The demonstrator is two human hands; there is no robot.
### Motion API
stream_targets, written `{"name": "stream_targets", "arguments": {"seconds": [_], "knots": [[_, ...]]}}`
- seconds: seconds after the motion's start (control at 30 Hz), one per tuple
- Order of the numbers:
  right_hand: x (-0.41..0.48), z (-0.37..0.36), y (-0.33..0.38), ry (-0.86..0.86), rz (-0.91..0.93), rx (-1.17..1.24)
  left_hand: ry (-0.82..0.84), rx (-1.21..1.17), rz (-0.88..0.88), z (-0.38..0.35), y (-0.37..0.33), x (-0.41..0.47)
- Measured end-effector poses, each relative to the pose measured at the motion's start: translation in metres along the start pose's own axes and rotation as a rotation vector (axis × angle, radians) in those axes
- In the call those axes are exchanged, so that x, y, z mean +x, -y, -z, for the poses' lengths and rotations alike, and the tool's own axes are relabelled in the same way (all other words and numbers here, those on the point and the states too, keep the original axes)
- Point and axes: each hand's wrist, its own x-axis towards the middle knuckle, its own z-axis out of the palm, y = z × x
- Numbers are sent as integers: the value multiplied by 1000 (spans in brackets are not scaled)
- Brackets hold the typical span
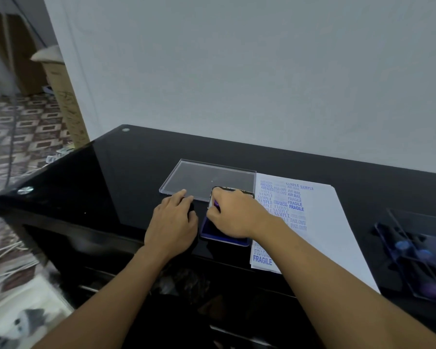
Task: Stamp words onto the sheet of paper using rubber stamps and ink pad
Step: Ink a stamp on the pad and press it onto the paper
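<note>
The right hand [233, 214] is bunched at the fingertips, pinching a small white-and-purple rubber stamp [215, 204] that sits low over the far end of the flat ink pad [213, 231], which has dark blue felt in a shallow black-rimmed case. I cannot tell whether the stamp's face is actually touching the felt. It looks like a light, hard little block with a soft rubber face, so I would say a fingertip pinch on its upper sides is right: fingers clear of the inked face, pressure straight down so the word takes ink evenly. Just beside the pad, the left hand [173, 222] lies palm down on the glossy black glass table [111, 177] with fingers fairly straight and holding nothing I can make out; something dark may be under them, but it is lost against the glass. The pad is light and that glass is slick, so a steadying hand there seems wise. Beyond the hands lies a clear acrylic lid [207, 177]. To the right, touching the pad's edge, is the white sheet of paper [332, 222], thin and easily shifted, already carrying blue words such as SAMPLE, AIR MAIL and FRAGILE. Well apart at the right edge stands a clear stamp tray [418, 253], blurred.
</note>
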Motion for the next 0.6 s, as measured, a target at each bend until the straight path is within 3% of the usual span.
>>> {"name": "stream_targets", "arguments": {"seconds": [0.6], "knots": [[1, -16, -3, -118, -4, 10, -26, 20, -3, -5, 2, 1]]}}
